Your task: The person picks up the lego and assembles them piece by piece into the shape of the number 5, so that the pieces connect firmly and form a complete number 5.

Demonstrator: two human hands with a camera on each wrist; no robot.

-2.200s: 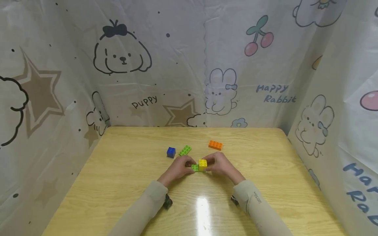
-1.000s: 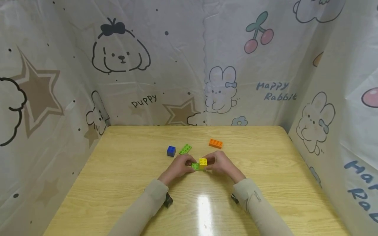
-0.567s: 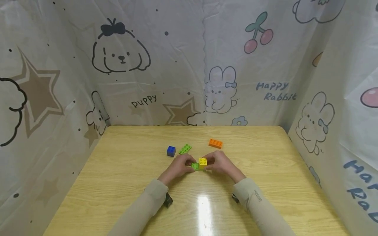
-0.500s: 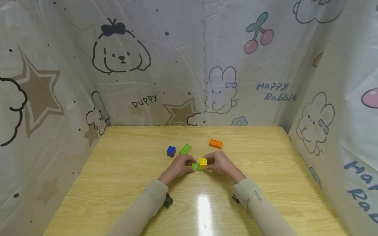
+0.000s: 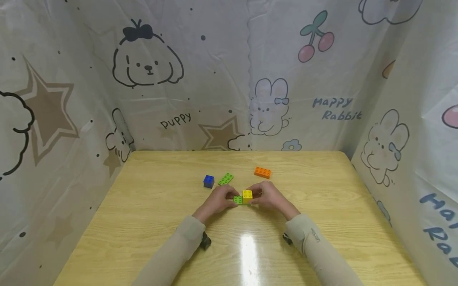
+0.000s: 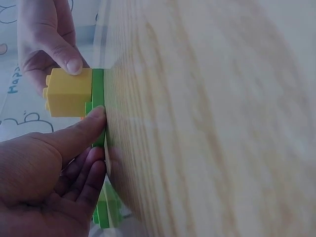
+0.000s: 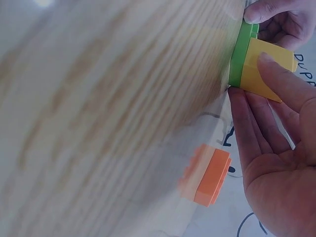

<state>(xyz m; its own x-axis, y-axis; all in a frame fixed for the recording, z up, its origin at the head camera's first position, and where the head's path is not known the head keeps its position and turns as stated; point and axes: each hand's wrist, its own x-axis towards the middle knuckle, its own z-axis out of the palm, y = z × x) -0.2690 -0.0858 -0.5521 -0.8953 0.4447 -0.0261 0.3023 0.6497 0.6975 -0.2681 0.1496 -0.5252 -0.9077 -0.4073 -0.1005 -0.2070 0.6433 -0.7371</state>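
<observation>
In the head view a yellow 2x2 toy brick [image 5: 247,196] sits on the right end of a flat green toy brick plate [image 5: 237,200] at the middle of the table. My left hand [image 5: 217,199] pinches the plate's left end between thumb and fingers. From the other side, my right hand [image 5: 270,197] grips the yellow brick, its thumb on the near face in the right wrist view. The left wrist view shows the yellow brick [image 6: 70,93] flush on the plate [image 6: 98,84], whose underside lies along the tabletop.
Behind the hands lie a blue brick [image 5: 209,181], a second flat green plate [image 5: 226,179] and an orange 2x4 brick [image 5: 262,172]. The wooden table [image 5: 150,238] is enclosed by a printed cloth [image 5: 214,91] at the back and both sides.
The head view has shifted slightly. Both hands keep the same hold, and the bricks stay in place on the table.
</observation>
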